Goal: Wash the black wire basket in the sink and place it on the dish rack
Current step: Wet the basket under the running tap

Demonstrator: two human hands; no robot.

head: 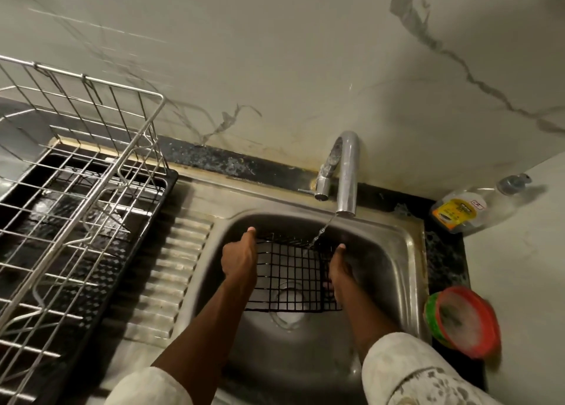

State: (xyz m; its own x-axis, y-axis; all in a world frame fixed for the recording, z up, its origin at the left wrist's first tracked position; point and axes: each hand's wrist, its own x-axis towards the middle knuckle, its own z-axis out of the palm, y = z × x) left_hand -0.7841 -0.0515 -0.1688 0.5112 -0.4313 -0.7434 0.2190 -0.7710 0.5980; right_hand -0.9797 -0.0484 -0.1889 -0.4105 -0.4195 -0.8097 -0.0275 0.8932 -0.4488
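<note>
The black wire basket hangs inside the steel sink, over the drain. My left hand grips its left edge and my right hand grips its right edge, fingers curled through the mesh. A thin stream of water runs from the faucet onto the basket's far right corner. The dish rack, a steel wire frame over a black drip tray, stands left of the sink.
A ribbed steel drainboard lies between rack and sink. A clear soap bottle lies at the back right corner. A red and green tub with a foamy scrubber sits at the sink's right rim. A marbled wall rises behind.
</note>
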